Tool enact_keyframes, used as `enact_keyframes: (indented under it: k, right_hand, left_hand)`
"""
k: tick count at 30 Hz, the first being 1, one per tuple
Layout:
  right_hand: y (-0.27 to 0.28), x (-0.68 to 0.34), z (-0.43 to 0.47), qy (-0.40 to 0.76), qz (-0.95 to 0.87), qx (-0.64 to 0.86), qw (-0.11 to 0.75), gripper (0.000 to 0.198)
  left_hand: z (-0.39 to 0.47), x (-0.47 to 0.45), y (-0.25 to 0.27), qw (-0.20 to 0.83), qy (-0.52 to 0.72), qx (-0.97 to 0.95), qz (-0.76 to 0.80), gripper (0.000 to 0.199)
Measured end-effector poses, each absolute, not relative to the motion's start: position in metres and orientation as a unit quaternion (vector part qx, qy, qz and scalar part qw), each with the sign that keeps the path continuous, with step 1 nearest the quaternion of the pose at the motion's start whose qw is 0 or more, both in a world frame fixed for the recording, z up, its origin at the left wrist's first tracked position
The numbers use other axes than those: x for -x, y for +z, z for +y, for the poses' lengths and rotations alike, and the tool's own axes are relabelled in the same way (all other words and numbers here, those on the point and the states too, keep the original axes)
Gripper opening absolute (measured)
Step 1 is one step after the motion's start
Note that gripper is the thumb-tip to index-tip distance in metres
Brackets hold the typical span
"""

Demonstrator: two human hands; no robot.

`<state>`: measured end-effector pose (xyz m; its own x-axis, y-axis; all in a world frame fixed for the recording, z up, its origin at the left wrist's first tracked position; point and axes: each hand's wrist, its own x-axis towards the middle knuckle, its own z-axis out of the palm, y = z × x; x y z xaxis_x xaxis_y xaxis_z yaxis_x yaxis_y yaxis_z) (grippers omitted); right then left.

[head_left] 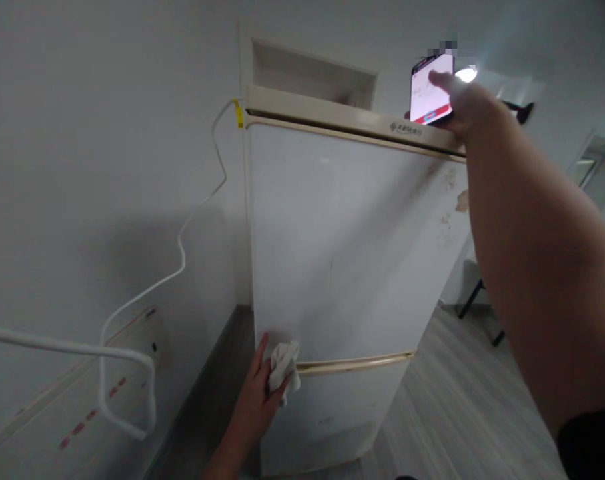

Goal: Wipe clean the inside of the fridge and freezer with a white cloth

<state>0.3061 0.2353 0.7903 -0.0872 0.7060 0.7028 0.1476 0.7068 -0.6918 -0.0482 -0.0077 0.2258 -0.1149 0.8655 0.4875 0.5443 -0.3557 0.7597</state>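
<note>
I hold a crumpled white cloth (284,369) in my left hand (260,393), low in the centre of the frame, my fingers curled around it and pressing it against the lower left corner of the upper door of the fridge (352,253), just above the cream strip that divides the two doors. My thumb points up along the door's left edge. In the upper right of the frame my right hand (463,107) reaches to the top of the fridge, where a phone (431,90) stands with its lit screen facing me; my forefinger lies stretched across the screen, and the other fingers seem to wrap the phone's lower edge, though glare there makes it hard to be sure. The fridge door is white with brownish stains near its upper right corner. To the left, a white cable (182,253) loops down the wall (82,133) from the fridge's top left corner. Pale floorboards (452,407) fill the lower right.
</note>
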Motion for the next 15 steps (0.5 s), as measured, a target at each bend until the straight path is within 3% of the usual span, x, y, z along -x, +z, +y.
enact_keyframes:
  k: [4, 15]
  right_hand:
    - [0.788, -0.305, 0.230, 0.270, -0.729, 0.252, 0.576, 0.038]
    - [0.787, -0.298, 0.225, 0.261, -0.740, 0.242, 0.571, 0.052]
  left_hand:
    - [-0.003, 0.047, 0.211, 0.157, 0.479, -0.664, 0.552, 0.048]
    - [0.001, 0.049, 0.206, 0.135, 0.465, -0.680, 0.550, 0.050]
